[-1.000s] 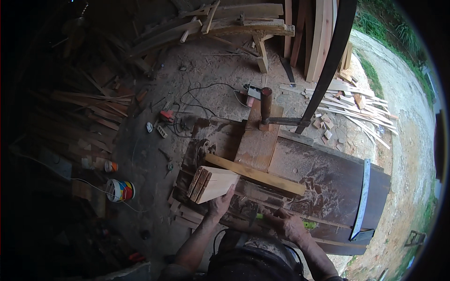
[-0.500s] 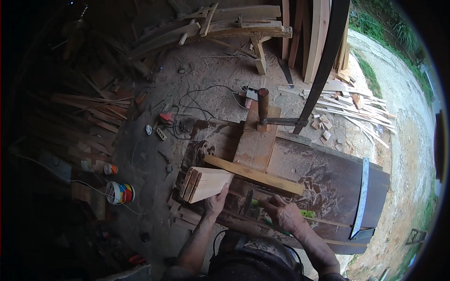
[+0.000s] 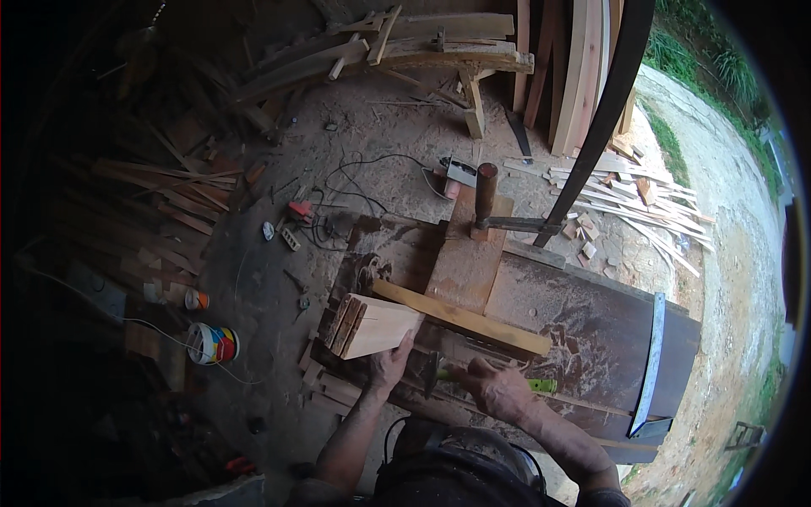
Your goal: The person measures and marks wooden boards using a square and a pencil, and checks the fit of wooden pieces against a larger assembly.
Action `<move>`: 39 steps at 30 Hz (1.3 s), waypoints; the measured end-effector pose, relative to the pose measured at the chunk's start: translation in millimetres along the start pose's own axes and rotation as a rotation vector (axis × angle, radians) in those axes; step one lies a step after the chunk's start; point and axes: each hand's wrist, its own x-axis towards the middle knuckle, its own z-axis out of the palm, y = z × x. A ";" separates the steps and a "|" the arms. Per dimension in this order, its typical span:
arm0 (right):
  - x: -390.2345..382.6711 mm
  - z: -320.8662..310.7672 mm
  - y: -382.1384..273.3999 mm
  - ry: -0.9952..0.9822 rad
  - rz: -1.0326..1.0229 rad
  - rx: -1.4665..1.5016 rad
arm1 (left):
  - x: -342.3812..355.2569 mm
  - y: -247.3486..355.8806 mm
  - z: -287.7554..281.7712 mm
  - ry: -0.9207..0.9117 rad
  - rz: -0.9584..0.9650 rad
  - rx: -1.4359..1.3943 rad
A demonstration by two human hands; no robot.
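Note:
My left hand (image 3: pixel 391 362) grips the near edge of a short stack of pale wooden boards (image 3: pixel 382 329), with rough bark-like wood at the left end. The stack stands tilted at the left part of the dark workbench (image 3: pixel 583 304), close to a yellowish wooden strip (image 3: pixel 460 318). Closed around the green handle of a hammer (image 3: pixel 541 385) is my right hand (image 3: pixel 500 390). The dark hammer head points left and lies just right of my left hand, apart from the boards. My fingers hide the middle of the handle.
A clamp with a wooden handle (image 3: pixel 486 193) stands on a wide board (image 3: pixel 470 258) on the bench. A metal square (image 3: pixel 649 367) lies at the right end. Cords, a red tool (image 3: pixel 300 210), paint buckets (image 3: pixel 213 344) and wood scraps (image 3: pixel 625 198) are on the floor.
My right hand has drawn the hammer a little left and nearer to me, toward my left hand. The left hand keeps its hold on the boards. The whole view has shifted slightly.

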 end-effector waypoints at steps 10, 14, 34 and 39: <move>-9.8 13.5 -5.6 0.174 -0.017 0.066 | -0.4 0.4 -3.7 -0.070 0.002 -0.001; -27.3 28.6 7.6 0.009 0.006 0.065 | -3.5 -16.6 -0.8 0.011 0.311 0.256; -53.4 70.0 23.0 -0.062 0.090 0.136 | -14.2 -11.0 13.0 -0.047 0.298 0.262; -55.6 58.4 22.1 -0.013 0.070 0.237 | -6.1 6.3 0.5 -0.124 0.013 0.056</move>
